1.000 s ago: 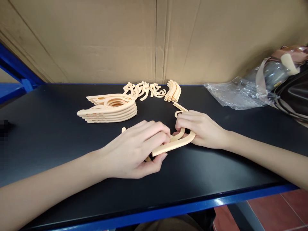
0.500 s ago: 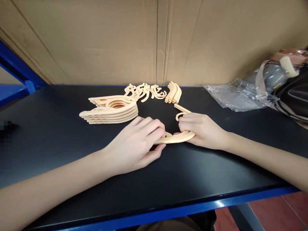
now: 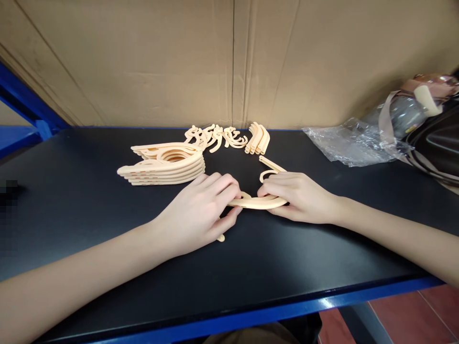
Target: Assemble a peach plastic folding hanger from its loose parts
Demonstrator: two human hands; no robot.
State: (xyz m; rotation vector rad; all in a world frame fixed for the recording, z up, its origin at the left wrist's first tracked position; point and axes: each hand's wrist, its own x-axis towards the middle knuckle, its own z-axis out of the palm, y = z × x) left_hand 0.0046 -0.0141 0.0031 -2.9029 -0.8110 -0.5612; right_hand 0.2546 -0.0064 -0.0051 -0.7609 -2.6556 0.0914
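Between my hands is a cream plastic folding hanger (image 3: 258,204), held low over the black tabletop. My left hand (image 3: 204,210) is closed on its left end, fingers on top and thumb at the near side. A small cream tip pokes out below that thumb. On the right end, my right hand (image 3: 299,197) is closed, its fingers covering part of the curve. Just beyond the right fingers lie a cream hook (image 3: 264,175) and a straight cream piece (image 3: 270,163), both partly hidden. Left of them sits a neat stack of folded hangers (image 3: 165,177), close to my left knuckles.
Loose cream hooks (image 3: 215,136) lie at the back, beside a bundle of curved hanger arms (image 3: 257,138). A cardboard wall (image 3: 143,62) stands behind. At right are a clear plastic bag (image 3: 340,143) and a dark bag (image 3: 435,134). A blue frame edge (image 3: 251,317) runs along the front.
The hanger and my left hand have shifted slightly left and up. A cream tip now shows below my left thumb. My right fingers have shifted along the hanger's right end.
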